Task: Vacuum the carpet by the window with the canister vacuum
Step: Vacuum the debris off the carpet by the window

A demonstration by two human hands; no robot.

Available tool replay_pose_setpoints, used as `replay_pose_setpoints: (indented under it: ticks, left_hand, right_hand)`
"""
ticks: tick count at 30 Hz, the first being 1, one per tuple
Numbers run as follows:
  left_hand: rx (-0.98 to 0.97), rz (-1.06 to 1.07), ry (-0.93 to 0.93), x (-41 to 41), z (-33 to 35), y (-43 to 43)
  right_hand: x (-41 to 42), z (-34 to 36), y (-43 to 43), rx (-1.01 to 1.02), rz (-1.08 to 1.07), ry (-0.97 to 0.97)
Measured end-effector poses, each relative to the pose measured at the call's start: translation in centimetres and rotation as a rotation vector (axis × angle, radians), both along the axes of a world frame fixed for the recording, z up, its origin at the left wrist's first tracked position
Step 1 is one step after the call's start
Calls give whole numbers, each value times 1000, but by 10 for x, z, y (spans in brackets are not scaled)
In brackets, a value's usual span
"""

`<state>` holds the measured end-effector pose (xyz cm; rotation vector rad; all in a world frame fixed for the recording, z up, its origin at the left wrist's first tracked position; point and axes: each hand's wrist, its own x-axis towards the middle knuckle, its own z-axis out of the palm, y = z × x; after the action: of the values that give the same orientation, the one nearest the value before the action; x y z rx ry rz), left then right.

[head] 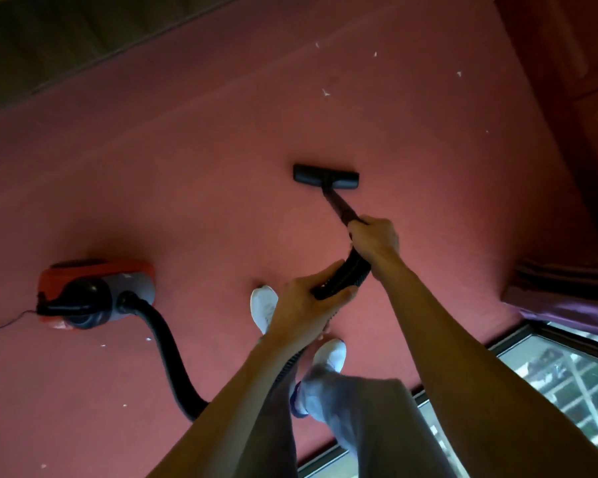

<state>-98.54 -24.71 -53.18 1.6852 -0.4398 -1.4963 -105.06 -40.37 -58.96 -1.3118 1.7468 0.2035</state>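
Observation:
A red and grey canister vacuum [97,293] sits on the red carpet [194,160] at the left. Its black hose [168,353] loops down and back up to the handle. My left hand [302,307] grips the curved hose handle [345,274]. Higher up, my right hand [375,238] grips the black wand [339,203]. The black floor head [326,177] lies flat on the carpet ahead of me.
Several white scraps [326,93] dot the carpet beyond the floor head and near the canister. A window [563,384] runs along the lower right with a dark curtain [566,281] beside it. My white shoes [263,307] stand below the hands. A thin power cord [4,324] trails left.

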Motion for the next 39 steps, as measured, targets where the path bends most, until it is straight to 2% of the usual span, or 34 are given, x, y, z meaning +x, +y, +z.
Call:
replay_pose_setpoints:
  ticks: [8,13,18,24,33,39]
  left_hand:
    - [124,2,-24,37,-26,-66]
    - [89,62,-40,47,-42,-120]
    - [-4,113,-128,38,-22,-154]
    - [32,89,-147,27,-14,-171]
    - [94,136,-166,62,-46,-225]
    - [127,145,-112,59,-32,-216]
  right_hand:
    - [47,-35,-61,-13,30,-22]
    - [64,-48,-120,-65,66,-55]
    - [62,-22,-166,-79,127,-11]
    - [57,-14,-182,-6,214,-2]
    - [102,-37,-230,17,189,-58]
    - [94,-35,-219,26,321,-23]
